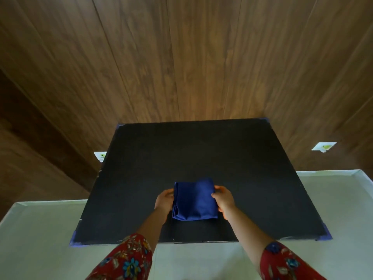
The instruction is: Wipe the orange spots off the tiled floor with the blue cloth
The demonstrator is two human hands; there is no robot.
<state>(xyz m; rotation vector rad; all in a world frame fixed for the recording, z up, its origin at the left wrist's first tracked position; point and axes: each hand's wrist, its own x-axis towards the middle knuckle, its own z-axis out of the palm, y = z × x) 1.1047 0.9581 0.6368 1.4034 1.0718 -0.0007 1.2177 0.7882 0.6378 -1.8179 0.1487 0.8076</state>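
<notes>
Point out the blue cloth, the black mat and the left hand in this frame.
blue cloth [194,201]: head view, middle of its folded top face.
black mat [201,154]: head view, bare surface beyond the cloth.
left hand [164,201]: head view, back of the hand at the cloth's left edge.

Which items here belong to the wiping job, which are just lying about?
Job: blue cloth, gripped by left hand and right hand. No orange spots in view.
Lying about: black mat, white surface under it, left white card, right white card.
</notes>
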